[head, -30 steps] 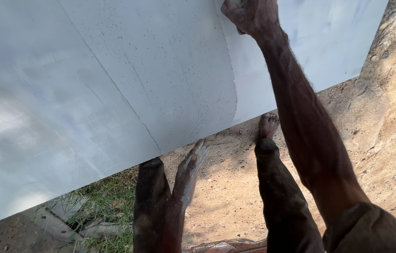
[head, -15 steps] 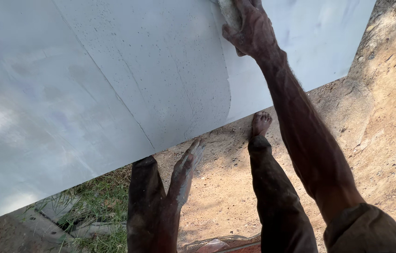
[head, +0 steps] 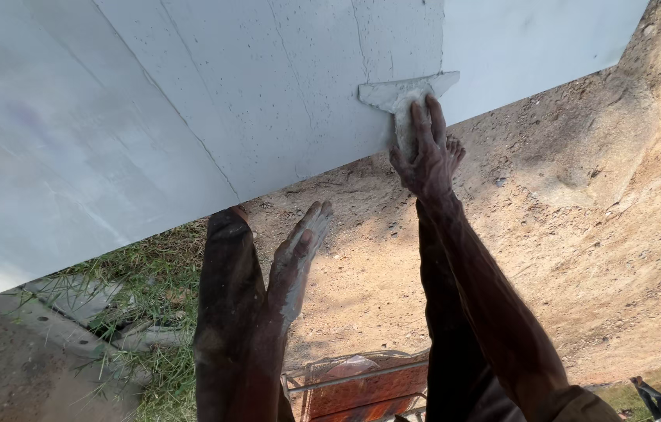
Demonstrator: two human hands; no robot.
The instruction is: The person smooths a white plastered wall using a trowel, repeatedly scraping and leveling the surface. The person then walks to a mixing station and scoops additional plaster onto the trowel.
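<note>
The right hand [head: 428,152] presses a putty knife [head: 407,92] flat against the pale grey wall [head: 189,101], fingers clamped along its handle, the wide blade just beyond the fingertips. The left hand [head: 297,262] hangs lower, holding nothing, fingers straight and together, coated in grey plaster. Below its fingertips lies sandy ground [head: 580,234]; behind the wrist, a rusty stool [head: 361,387].

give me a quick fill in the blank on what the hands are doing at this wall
1. The right hand presses a flat putty blade against the grey ____.
2. The left hand is open and holds ____.
3. The ground below the wall on the right is bare ____.
4. A patch of green ____ grows at the wall's foot on the left.

Missing words: wall; nothing; dirt; grass
</note>
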